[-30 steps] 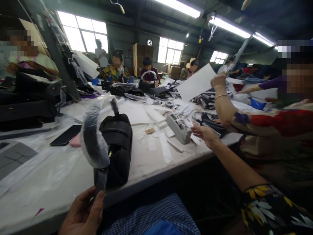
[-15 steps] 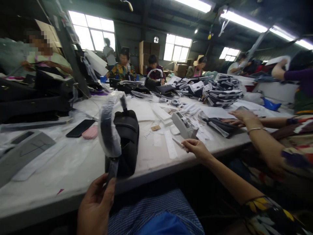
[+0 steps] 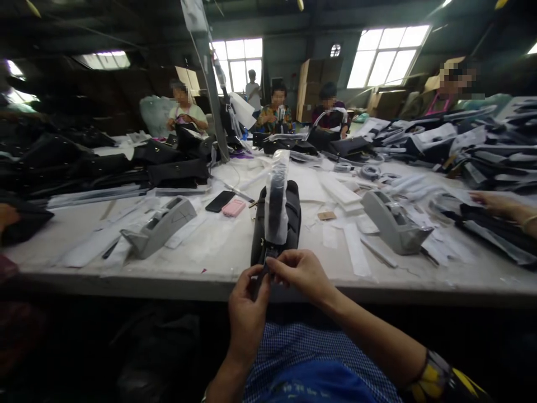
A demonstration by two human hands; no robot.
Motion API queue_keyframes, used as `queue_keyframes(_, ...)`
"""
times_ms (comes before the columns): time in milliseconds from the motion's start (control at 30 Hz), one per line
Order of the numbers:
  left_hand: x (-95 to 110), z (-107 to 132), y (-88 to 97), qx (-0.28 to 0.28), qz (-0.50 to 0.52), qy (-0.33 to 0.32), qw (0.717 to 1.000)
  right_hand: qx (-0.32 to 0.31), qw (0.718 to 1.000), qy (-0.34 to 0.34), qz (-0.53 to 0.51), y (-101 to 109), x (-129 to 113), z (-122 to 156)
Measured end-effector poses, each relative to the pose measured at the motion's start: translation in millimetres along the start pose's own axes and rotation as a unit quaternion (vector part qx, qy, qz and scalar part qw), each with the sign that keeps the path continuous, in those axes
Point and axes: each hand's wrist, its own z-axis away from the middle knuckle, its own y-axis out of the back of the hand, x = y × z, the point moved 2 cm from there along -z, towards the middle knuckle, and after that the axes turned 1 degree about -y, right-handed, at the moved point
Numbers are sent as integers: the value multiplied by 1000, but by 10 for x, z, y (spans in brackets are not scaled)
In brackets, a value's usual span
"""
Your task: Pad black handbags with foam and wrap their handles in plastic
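A black handbag stands near the table's front edge, its handle wrapped in clear and white plastic film. My left hand pinches the dark lower end of the handle strap, just in front of the bag. Close against it, my right hand has thumb and fingers closed on the same strap end. Whether anything small lies between the right fingertips is hidden. A thin pale tool lies on the table to the right of the bag.
Grey tape dispensers stand left and right of the bag. A black phone and a pink case lie behind left. Black bags are piled left, wrapped straps right. A co-worker's hand is at far right.
My view has swung left. My right hand has left the thin pale tool on the table and come over to the strap end beside my left hand. The bag now stands centred before me.
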Motion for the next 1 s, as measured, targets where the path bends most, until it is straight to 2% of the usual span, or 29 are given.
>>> queue_keyframes(67,-4,-1,-4,-11,31,12,999,4,999,-8,35,12,20,-31)
queue_keyframes(133,0,8,-7,-18,73,49,996,-9,999,-23,41,47,47,-52)
queue_keyframes(267,40,48,-2,-41,167,174,970,-102,994,-19,-34,116,141,-87)
queue_keyframes(367,73,59,13,-61,201,219,953,-167,982,3,-90,128,222,-76)
queue_keyframes(433,77,48,17,-71,195,224,952,-152,985,19,-81,112,261,-50)
queue_keyframes(600,54,25,-10,-79,164,236,954,-29,998,54,-2,0,282,30)
queue_keyframes(700,58,39,-30,-97,152,244,953,23,997,62,28,-52,255,55)
queue_keyframes(900,73,51,-36,-104,144,236,955,34,996,57,57,-78,168,37)
queue_keyframes(1000,69,63,-63,-123,148,245,950,35,996,34,73,-85,172,3)
